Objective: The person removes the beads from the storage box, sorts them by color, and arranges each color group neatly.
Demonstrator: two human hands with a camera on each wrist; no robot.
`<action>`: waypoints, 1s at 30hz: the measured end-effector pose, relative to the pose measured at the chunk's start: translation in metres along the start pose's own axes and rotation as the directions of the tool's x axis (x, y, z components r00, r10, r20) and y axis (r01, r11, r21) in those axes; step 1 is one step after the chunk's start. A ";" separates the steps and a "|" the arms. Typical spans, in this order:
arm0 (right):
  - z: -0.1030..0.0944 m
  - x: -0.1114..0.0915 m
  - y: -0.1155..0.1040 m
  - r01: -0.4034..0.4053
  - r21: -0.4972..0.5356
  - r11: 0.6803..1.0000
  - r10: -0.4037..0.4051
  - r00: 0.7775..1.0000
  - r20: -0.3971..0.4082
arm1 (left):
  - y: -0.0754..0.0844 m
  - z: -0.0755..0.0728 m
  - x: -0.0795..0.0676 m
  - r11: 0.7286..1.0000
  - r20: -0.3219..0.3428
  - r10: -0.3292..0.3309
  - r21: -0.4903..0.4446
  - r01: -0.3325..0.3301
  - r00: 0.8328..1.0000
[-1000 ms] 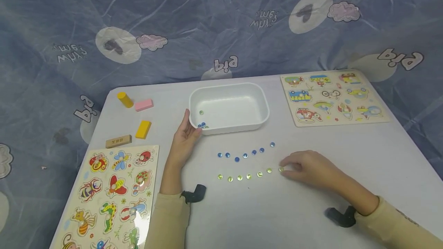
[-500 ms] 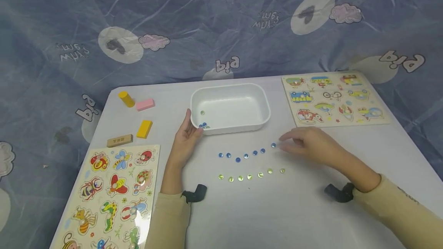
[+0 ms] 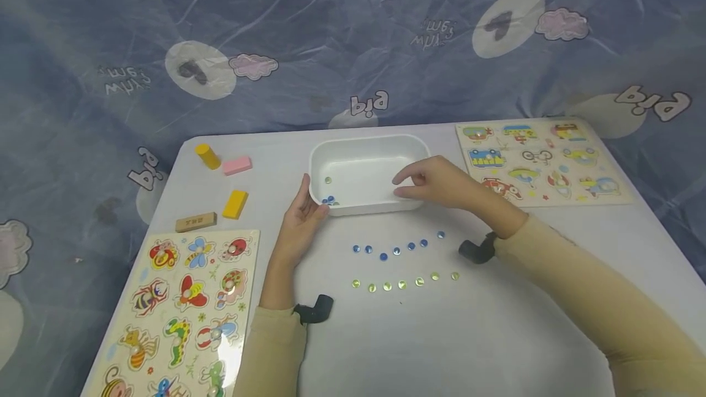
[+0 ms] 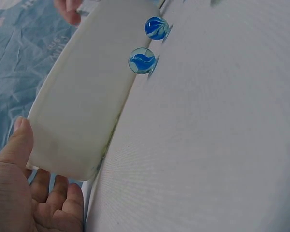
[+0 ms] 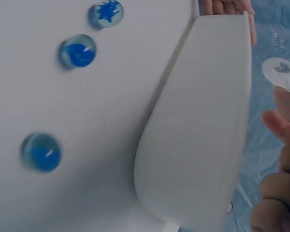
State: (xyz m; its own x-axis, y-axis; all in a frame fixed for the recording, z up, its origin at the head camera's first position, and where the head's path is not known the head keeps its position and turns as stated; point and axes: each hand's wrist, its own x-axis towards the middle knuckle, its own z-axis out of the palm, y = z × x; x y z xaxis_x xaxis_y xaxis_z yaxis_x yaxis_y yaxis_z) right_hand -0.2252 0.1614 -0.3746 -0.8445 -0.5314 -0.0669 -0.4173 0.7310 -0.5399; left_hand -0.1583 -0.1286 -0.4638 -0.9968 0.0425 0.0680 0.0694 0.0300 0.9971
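My left hand [image 3: 298, 225] grips the left near corner of a white plastic tub [image 3: 369, 207], thumb at the rim and the other fingers low against its end. Inside, at the left, lie a few blue marbles [image 3: 330, 199] and a yellow-green marble [image 3: 328, 180]. Over the tub's right side hovers my right hand [image 3: 438, 182], thumb and forefinger apart with nothing visible between them. In front of the tub runs an uneven row of blue marbles [image 3: 396, 251], clear glass with blue swirls in both wrist views. Nearer me is a row of yellow-green marbles [image 3: 402, 285].
A knobbed insect puzzle board [image 3: 193, 299] lies at the left and a vehicle puzzle board [image 3: 543, 170] at the back right. Toward the back left are a yellow cylinder [image 3: 207, 156], a pink block [image 3: 237, 165], a yellow block [image 3: 235, 204] and a wooden block [image 3: 196, 222].
My right hand has left the end of the yellow-green row, passed the last blue marble and come over the tub. My left hand keeps its hold on the tub; both rows look unchanged.
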 end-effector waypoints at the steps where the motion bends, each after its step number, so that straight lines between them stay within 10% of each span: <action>1: 0.003 0.007 -0.002 0.012 -0.002 1.000 -0.012 1.000 0.019 | 0.000 0.000 0.000 1.000 0.001 -0.002 0.000 0.002 1.000; 30: 0.053 0.095 -0.057 0.139 -0.183 0.973 -0.065 0.931 0.359 | -0.002 -0.002 0.001 1.000 0.021 0.027 0.000 -0.027 0.999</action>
State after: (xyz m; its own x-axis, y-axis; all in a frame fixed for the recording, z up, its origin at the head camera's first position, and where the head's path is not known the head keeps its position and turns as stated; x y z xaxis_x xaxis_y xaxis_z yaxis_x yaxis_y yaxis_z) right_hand -0.2639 0.0470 -0.3945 -0.6382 -0.6963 -0.3284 -0.5848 0.7159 -0.3816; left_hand -0.1598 -0.1302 -0.4654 -0.9935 0.0647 0.0941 0.0961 0.0293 0.9949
